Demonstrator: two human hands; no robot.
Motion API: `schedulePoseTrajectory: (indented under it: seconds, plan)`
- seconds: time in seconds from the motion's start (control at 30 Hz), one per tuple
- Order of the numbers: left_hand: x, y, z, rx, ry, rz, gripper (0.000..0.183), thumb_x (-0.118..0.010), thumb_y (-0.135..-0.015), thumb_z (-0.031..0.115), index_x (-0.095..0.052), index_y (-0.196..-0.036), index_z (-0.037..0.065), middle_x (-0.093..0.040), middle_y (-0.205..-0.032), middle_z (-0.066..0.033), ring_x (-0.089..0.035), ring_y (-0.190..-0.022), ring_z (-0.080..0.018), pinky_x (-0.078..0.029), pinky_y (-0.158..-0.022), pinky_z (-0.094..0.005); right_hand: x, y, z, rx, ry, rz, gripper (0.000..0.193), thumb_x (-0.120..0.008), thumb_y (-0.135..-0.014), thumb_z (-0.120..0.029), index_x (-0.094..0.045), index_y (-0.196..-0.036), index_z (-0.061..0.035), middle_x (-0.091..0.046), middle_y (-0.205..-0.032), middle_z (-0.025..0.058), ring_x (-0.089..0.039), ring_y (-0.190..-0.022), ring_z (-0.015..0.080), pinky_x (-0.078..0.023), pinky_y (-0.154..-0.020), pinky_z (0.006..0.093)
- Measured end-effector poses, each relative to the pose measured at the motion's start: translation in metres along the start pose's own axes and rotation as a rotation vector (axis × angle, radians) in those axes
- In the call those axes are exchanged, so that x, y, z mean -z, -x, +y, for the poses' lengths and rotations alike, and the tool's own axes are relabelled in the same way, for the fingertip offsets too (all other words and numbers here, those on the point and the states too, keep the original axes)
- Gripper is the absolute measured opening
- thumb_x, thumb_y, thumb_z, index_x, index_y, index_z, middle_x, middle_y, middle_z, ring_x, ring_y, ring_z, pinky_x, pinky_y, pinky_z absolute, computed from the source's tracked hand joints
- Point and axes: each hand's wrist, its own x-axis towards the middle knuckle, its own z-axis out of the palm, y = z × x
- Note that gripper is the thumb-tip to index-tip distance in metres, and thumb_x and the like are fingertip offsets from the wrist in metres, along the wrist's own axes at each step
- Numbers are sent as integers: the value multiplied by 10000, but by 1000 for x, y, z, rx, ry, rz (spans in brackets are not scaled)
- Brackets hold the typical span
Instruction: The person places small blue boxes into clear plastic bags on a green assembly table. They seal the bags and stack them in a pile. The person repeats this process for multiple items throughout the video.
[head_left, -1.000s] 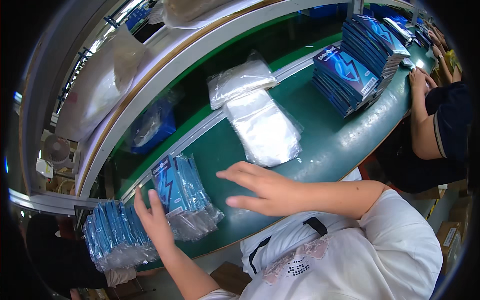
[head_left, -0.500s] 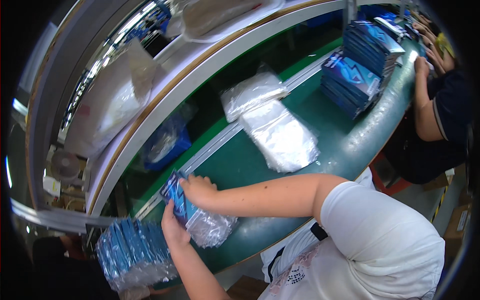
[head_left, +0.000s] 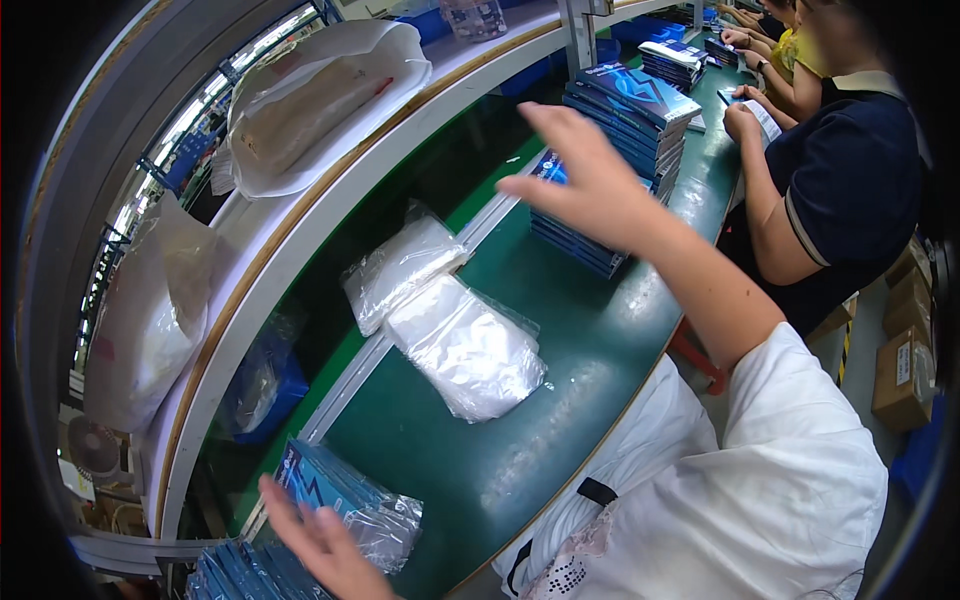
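Right hand near box edges, left hand by packs (bench between)

At the near left of the desk, the front one of the bagged blue packs bears small white lettering along its left end, next to a zigzag emblem. Farther right, the top cover of the tall stack of blue packs shows a similar pale zigzag, partly lost in glare. At the far right, a brown carton carries a white label, its print too small to read.
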Motion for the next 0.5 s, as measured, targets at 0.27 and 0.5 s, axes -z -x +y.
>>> schedulePoseTrajectory:
  seconds: [0.27,0.5]
  plan:
    - [-109,5,23,-618,-458,-818,374,-577,-758,-18,-623,-1119,69,-548,-1198,-118,-491,-1127,-316,-335,-994,-453,2,36,34,-80,365,-379,663,-728,-713,-320,-514,-1267,-25,-494,-1214,251,-446,-1166,386,-364,-995,435]
    - [-126,-2,21,-457,-347,-712,236,-587,-788,-25,-643,-1011,26,-560,-940,-126,-548,-912,-295,-443,-803,-371,17,59,-6,21,-214,-96,660,-775,-660,-263,-534,-1243,-70,-520,-1111,174,-517,-1048,318,-436,-887,365]
